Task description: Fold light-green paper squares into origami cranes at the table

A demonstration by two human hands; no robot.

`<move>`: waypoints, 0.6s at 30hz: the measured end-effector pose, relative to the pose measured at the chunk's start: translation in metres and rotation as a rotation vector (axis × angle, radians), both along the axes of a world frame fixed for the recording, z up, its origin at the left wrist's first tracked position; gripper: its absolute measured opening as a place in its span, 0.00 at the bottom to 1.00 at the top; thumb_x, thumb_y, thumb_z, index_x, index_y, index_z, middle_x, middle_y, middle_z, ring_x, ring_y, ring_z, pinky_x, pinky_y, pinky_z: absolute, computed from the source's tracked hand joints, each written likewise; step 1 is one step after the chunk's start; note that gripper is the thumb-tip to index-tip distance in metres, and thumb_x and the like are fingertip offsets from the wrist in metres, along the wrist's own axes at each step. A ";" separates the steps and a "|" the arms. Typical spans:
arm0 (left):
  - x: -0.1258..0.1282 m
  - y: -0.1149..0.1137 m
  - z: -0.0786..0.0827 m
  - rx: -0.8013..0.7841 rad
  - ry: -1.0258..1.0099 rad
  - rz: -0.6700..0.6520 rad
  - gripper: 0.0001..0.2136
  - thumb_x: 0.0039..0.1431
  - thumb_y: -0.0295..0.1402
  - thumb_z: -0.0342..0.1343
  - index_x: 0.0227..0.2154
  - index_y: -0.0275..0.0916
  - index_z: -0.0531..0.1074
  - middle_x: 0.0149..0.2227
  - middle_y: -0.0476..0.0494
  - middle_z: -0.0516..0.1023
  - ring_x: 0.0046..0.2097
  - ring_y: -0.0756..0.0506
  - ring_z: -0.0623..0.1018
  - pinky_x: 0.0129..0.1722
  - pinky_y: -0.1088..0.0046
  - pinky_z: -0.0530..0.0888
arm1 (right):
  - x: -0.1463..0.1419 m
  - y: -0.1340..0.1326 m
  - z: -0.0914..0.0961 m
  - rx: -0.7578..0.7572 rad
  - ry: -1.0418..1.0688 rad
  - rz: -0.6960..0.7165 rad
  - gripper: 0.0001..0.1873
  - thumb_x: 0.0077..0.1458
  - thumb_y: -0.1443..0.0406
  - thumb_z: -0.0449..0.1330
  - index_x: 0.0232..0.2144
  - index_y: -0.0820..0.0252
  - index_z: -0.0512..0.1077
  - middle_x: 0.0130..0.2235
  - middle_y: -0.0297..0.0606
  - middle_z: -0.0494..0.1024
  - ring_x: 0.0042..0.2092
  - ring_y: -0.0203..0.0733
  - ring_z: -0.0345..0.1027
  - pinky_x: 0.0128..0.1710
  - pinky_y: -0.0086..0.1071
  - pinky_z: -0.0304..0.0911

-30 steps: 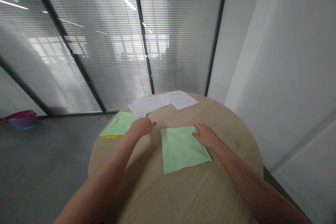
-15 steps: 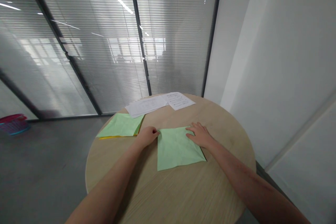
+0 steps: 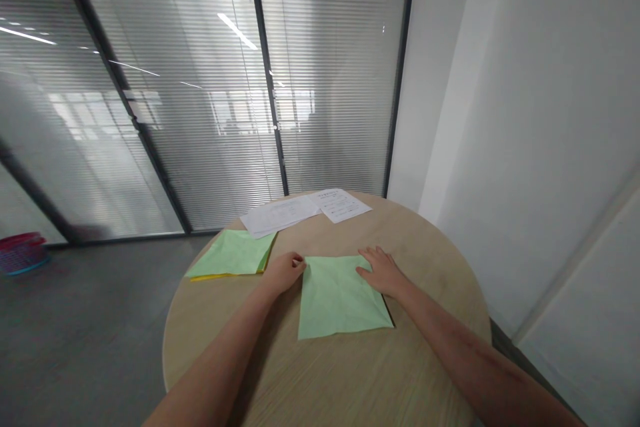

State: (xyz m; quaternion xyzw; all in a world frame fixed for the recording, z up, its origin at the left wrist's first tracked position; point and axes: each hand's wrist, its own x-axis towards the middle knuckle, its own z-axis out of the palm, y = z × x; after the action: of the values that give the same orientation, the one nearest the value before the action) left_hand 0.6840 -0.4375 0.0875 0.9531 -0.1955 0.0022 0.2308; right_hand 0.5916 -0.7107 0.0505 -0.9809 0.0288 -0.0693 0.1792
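A light green, roughly square sheet (image 3: 343,303), which looks like cloth or soft paper, lies flat on the round wooden table (image 3: 300,387). At its far left corner, my left hand (image 3: 286,271) is closed with the fingertips pinching the edge. My right hand (image 3: 381,270) rests on the far right corner, fingers spread and pressing down. A thin dark edge shows under the sheet's right side. To the left lies a second green folded piece (image 3: 230,253), with a yellow layer showing along its near edge.
White printed papers (image 3: 280,215) lie at the table's far side. Beyond stands a glass partition (image 3: 225,113) with blinds, and a white wall (image 3: 540,113) rises at the right. A pink and blue basket (image 3: 23,253) sits on the grey floor at far left.
The camera view has tilted up slightly, so everything appears lower. Both hands keep their places at the sheet's far corners, and the sheet has not visibly moved on the table.
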 end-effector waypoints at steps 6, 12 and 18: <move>0.002 0.000 0.000 0.055 -0.029 -0.031 0.17 0.58 0.41 0.50 0.45 0.39 0.74 0.37 0.40 0.80 0.40 0.43 0.77 0.37 0.72 0.68 | 0.002 -0.008 0.004 0.011 -0.008 -0.021 0.30 0.59 0.55 0.49 0.61 0.59 0.59 0.62 0.45 0.60 0.64 0.55 0.45 0.60 0.46 0.42; -0.002 -0.002 0.005 0.092 -0.018 -0.052 0.16 0.58 0.40 0.48 0.42 0.40 0.75 0.40 0.41 0.80 0.41 0.43 0.77 0.38 0.72 0.68 | 0.003 -0.011 0.008 0.024 0.033 -0.020 0.29 0.59 0.55 0.49 0.60 0.60 0.60 0.61 0.45 0.62 0.63 0.56 0.46 0.59 0.46 0.44; -0.002 -0.002 0.005 0.086 -0.018 -0.060 0.17 0.58 0.40 0.48 0.44 0.38 0.75 0.40 0.40 0.80 0.41 0.42 0.77 0.39 0.71 0.68 | 0.004 -0.012 0.006 0.024 0.037 0.012 0.29 0.58 0.56 0.50 0.59 0.62 0.61 0.61 0.47 0.62 0.62 0.56 0.47 0.59 0.46 0.43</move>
State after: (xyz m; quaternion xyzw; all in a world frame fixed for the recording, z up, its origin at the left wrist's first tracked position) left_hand 0.6817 -0.4396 0.0925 0.9558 -0.2260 -0.0043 0.1880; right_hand 0.5952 -0.7231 0.0565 -0.9800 0.0271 -0.0497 0.1910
